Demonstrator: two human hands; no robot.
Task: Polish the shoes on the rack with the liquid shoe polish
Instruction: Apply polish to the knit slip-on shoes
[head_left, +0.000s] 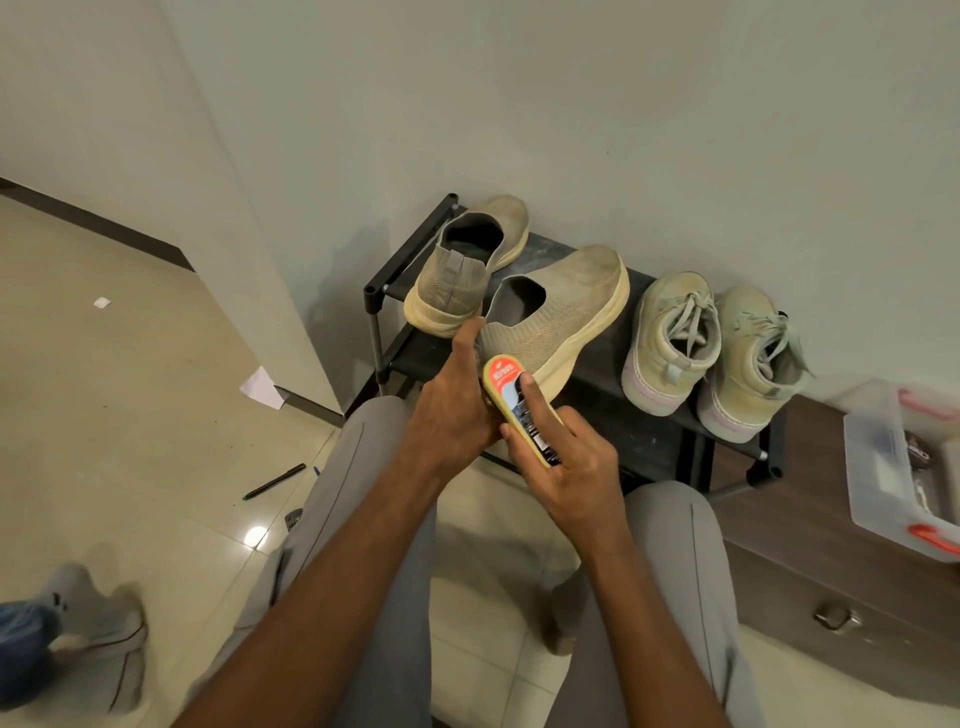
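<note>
A black shoe rack (652, 426) stands against the wall. On it are two beige knit slip-on shoes and two pale green lace-up sneakers. My left hand (452, 400) grips the heel of the nearer slip-on shoe (561, 312), thumb up along its collar. My right hand (566, 467) holds the polish applicator (511, 395), a flat oval with a red and black label and a yellow sponge edge, pressed against that shoe's heel side. The other slip-on (467, 265) sits at the rack's left end. The sneakers (711, 353) sit at the right end.
A dark wood drawer unit (831, 571) to the right carries a clear plastic box (893, 467) with an orange latch. On the tiled floor lie a green pen (275, 481) and paper scraps (262, 387). Another person's shoe (98, 634) is at the lower left. My knees frame my arms.
</note>
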